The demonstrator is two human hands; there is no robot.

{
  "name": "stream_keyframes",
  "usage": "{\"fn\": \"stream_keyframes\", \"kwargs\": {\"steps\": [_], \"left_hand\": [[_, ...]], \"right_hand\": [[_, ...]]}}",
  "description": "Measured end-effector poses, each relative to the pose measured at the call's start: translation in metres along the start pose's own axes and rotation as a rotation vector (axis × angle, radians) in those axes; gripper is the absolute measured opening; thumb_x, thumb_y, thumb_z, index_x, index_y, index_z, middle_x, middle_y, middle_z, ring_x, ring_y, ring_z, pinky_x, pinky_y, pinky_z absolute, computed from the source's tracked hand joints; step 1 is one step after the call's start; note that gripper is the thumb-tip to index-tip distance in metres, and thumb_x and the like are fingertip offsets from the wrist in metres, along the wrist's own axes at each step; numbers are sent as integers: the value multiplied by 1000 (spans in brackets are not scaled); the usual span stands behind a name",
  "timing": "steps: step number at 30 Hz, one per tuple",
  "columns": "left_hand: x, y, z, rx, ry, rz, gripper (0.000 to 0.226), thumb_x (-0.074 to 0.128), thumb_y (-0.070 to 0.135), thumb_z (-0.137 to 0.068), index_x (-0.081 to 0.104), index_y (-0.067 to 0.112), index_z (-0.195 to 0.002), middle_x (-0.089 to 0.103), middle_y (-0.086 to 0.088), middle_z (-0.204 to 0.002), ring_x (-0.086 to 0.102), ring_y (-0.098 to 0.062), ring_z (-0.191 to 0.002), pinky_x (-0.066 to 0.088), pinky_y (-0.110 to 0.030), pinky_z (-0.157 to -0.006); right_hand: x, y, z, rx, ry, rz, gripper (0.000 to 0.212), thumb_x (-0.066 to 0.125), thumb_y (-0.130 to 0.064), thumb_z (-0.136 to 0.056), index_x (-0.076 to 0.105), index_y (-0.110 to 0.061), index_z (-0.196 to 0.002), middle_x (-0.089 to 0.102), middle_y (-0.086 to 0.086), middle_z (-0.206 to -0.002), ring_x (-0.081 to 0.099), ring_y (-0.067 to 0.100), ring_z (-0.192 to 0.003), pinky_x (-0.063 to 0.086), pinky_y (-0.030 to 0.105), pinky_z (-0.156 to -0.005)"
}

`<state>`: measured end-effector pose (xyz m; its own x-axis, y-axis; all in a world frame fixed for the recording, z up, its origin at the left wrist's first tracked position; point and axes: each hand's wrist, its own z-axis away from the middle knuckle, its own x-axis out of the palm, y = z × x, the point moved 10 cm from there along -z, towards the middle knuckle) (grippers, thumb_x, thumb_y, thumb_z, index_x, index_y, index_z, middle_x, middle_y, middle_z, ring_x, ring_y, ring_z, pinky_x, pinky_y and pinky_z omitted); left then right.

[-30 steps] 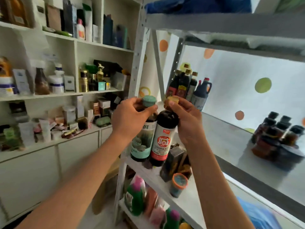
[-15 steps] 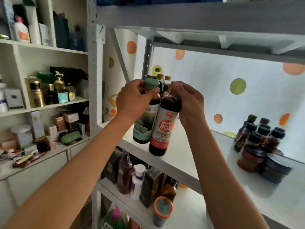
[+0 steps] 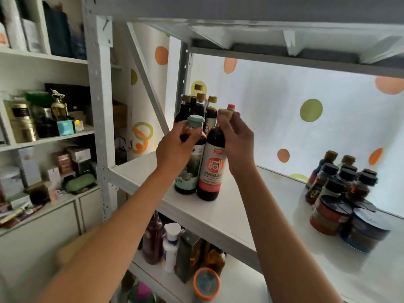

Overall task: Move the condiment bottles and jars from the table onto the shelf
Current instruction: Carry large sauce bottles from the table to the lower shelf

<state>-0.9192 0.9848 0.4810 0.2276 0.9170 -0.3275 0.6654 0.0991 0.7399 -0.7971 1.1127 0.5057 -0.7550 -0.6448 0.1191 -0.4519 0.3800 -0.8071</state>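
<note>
Two dark bottles stand side by side on the white shelf (image 3: pixel 231 217) near its front left. My left hand (image 3: pixel 175 147) grips the neck of the teal-capped bottle (image 3: pixel 189 171). My right hand (image 3: pixel 237 143) holds the neck of the red-labelled bottle (image 3: pixel 211 173), just under its tan cap. Both bottles are upright, their bases on or just above the board. Behind them several dark sauce bottles (image 3: pixel 200 110) stand in the shelf's back left corner.
A cluster of small dark spice bottles and jars (image 3: pixel 343 189) stands at the shelf's right. The shelf above (image 3: pixel 262 9) hangs low overhead. The lower shelf holds bottles and an orange-rimmed jar (image 3: pixel 206 283). Left is a white cabinet (image 3: pixel 43 136) packed with boxes.
Both hands have carried the two bottles up and forward, from in front of the rack edge onto the shelf board, close to the bottles at the back.
</note>
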Motion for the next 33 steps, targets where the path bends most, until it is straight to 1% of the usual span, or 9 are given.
{"fn": "stream_keyframes", "kwargs": {"steps": [2, 5, 9, 11, 14, 17, 21, 27, 33], "left_hand": [[9, -12, 12, 8, -107, 114, 55, 60, 53, -88, 44, 36, -138, 63, 12, -121, 61, -9, -106, 50, -28, -84], [23, -36, 37, -59, -229, 251, 88, 79, 34, -77, 26, 40, -147, 55, 14, -135, 53, -5, -117, 48, -26, -92], [33, -58, 56, -61, -251, 177, 103, 87, 34, -67, 24, 36, -148, 52, 11, -138, 51, -10, -124, 46, -34, -102], [37, -71, 58, -67, -257, 77, 103, 87, 41, -64, 24, 35, -146, 54, 8, -136, 54, -14, -122, 48, -41, -101], [39, -83, 60, -115, -229, 12, 97, 85, 44, -66, 29, 32, -144, 54, 4, -134, 55, -18, -121, 49, -44, -101], [38, -82, 55, -108, -219, -8, 91, 85, 37, -69, 33, 27, -143, 55, 3, -136, 53, -19, -125, 45, -40, -105], [39, -87, 33, -114, -229, -39, 81, 85, 28, -70, 39, 17, -135, 59, -4, -132, 57, -26, -121, 46, -40, -100], [50, -119, -11, -259, -231, -124, 68, 83, 23, -74, 36, 8, -121, 59, -14, -126, 57, -32, -115, 46, -40, -94], [57, -149, -49, -328, -243, -137, 63, 79, 17, -79, 35, 5, -122, 57, -4, -106, 56, -24, -104, 43, -37, -92]], "right_hand": [[3, 9, 9, -5, -23, 107, 19, 55, -27, -99, 68, -20, -111, 69, 11, -112, 69, 19, -98, 55, 33, -80], [2, 17, 24, -7, -58, 164, 40, 48, -39, -100, 48, -36, -140, 58, 5, -135, 62, 14, -118, 55, 34, -92], [-6, 44, 61, 72, -148, 388, 80, 61, -20, -95, 13, -45, -153, 61, -5, -131, 61, 4, -112, 57, 26, -86], [-15, 58, 77, 100, -120, 470, 92, 71, -19, -87, 14, -47, -153, 64, -8, -126, 62, 4, -111, 57, 20, -80], [-20, 59, 77, 101, -76, 490, 89, 78, -16, -81, 29, -43, -150, 67, -13, -116, 62, -2, -103, 51, 6, -64], [-19, 60, 69, 125, -57, 460, 72, 80, -12, -78, 46, -40, -135, 71, -9, -109, 67, 2, -97, 51, 9, -59], [-12, 76, 48, 147, -33, 475, 73, 81, -13, -78, 38, -52, -122, 71, -8, -109, 68, 6, -97, 57, 18, -67], [1, 109, -2, 164, -55, 558, 61, 79, -15, -79, 43, -32, -126, 68, 0, -119, 66, 21, -109, 58, 32, -79], [-4, 134, -34, 170, 0, 585, 63, 77, -15, -83, 40, -29, -133, 64, 2, -126, 62, 24, -116, 58, 44, -89]]}}
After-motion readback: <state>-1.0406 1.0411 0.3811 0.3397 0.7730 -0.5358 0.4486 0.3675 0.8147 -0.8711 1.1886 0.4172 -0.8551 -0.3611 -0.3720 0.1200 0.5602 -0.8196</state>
